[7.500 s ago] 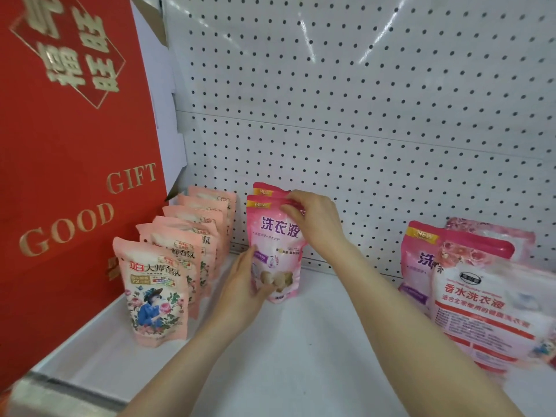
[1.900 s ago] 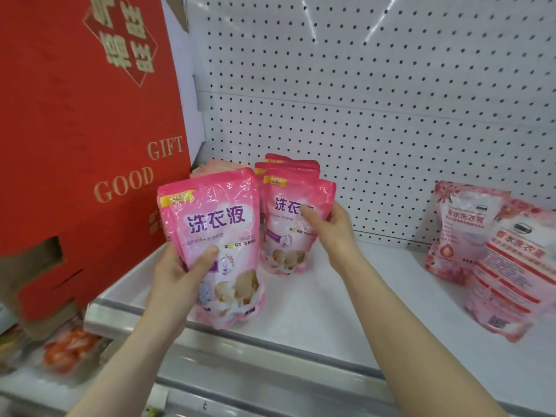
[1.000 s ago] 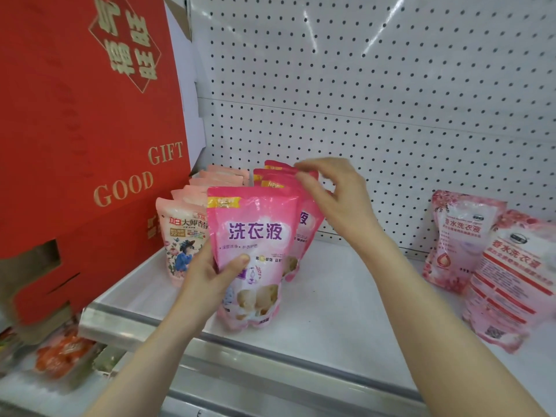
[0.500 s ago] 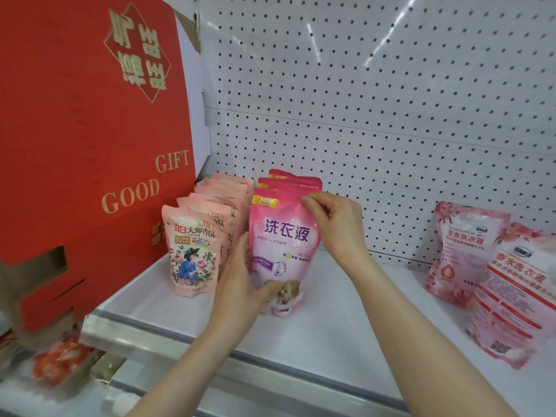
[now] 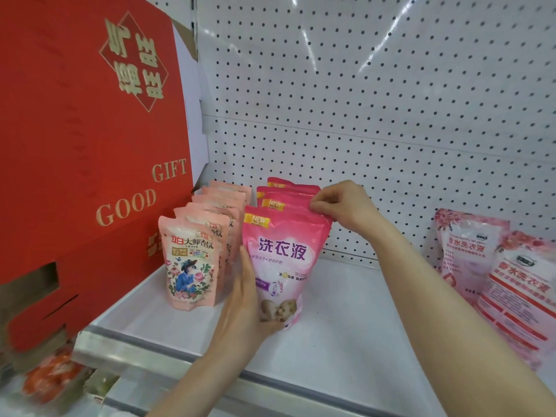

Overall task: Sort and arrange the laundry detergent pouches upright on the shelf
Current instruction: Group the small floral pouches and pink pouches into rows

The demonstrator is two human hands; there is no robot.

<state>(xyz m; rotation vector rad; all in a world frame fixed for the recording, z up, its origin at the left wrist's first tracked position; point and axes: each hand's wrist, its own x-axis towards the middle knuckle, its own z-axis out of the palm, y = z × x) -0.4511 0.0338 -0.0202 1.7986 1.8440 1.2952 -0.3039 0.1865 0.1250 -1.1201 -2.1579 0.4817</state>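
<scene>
Change since a second ago: front pouch [image 5: 279, 260] moved from the shelf's front lip back to the head of the bright pink row [image 5: 288, 191]; right hand [image 5: 340, 206] now down on the top corner.

Front pouch: bright pink, standing on the white shelf [image 5: 346, 326], left of centre; long axis vertical, sealed top edge up, base on the shelf, printed face towards the camera; leaning slightly back on the pouches behind it.

Left hand [image 5: 246, 299]: grips the pouch's lower left side, thumb across the bottom of the face, fingers curled along the left edge.

Right hand: thumb and curled fingers pinch narrowly at the front pouch's top right corner, where the next pouch's corner meets it; whether both are pinched cannot be told.

Bright pink row: several upright pouches filed one behind another towards the pegboard back [image 5: 376, 115].

Pale pink row [image 5: 192, 260]: just left of the bright pink row, upright, same filing, faces forward.

Rose-print pouches [image 5: 469, 251]: far right, well apart, leaning against the pegboard back.

Red gift box [image 5: 75, 145]: at the shelf's left end.
</scene>
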